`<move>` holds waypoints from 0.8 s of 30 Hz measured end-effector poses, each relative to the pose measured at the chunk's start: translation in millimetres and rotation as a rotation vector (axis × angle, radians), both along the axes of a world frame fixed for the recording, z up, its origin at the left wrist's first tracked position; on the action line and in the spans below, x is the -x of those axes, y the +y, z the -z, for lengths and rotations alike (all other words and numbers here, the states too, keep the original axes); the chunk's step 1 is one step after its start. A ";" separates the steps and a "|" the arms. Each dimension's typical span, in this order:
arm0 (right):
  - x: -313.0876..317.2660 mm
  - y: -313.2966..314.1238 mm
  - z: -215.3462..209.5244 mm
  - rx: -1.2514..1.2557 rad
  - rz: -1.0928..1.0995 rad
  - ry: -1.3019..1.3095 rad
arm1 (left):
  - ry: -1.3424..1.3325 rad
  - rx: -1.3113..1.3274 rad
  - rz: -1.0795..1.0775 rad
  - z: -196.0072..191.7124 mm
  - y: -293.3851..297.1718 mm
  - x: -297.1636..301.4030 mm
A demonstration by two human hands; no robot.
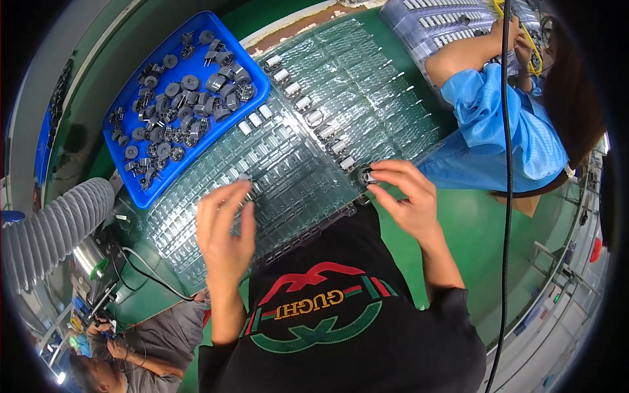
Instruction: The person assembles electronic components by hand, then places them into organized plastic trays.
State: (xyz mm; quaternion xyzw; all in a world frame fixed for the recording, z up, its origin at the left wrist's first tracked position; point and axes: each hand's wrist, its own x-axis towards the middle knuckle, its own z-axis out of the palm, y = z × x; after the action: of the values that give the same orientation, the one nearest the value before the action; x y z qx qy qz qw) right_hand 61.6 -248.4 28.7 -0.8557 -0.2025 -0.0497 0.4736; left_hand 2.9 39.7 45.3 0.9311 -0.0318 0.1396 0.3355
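Observation:
My right hand (411, 200) pinches a small electronic part (367, 177) with a white cylinder between thumb and fingers, at the near right corner of a clear plastic blister tray (373, 78). A slanting row of similar parts (303, 103) with white cylinders sits along that tray's left side. Above a second clear tray (196, 216), my left hand (226, 226) is held with thumb and fingers apart, and nothing shows between them. Several white cylinders (255, 120) lie at the second tray's far end.
A blue bin (118, 157) of grey round parts with pins stands at the far left. A ribbed grey hose (62, 223) is at the left. One co-worker in a blue sleeve (504, 124) works at the right, another person (157, 347) at lower left. A black cable (506, 196) hangs at the right.

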 end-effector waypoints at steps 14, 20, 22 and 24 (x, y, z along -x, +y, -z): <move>-9.8 -7.4 21.0 0.194 -0.238 -0.035 | 0.185 -0.059 0.006 16.0 13.2 -15.5; -13.1 -2.4 21.3 0.131 -0.238 -0.098 | 0.238 0.008 -0.010 19.0 19.0 -17.5; -12.7 -2.5 19.3 0.109 -0.243 -0.108 | 0.260 0.026 -0.018 21.8 23.4 -17.9; -10.7 -1.9 9.8 0.108 -0.192 -0.090 | 0.062 0.004 0.028 23.2 23.0 -18.8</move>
State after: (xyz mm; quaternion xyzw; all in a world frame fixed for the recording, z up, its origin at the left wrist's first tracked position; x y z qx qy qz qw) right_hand 72.3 -250.3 18.9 -0.8535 -0.3069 -0.0315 0.4199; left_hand 21.7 62.7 22.1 0.9338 -0.0342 0.1062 0.3400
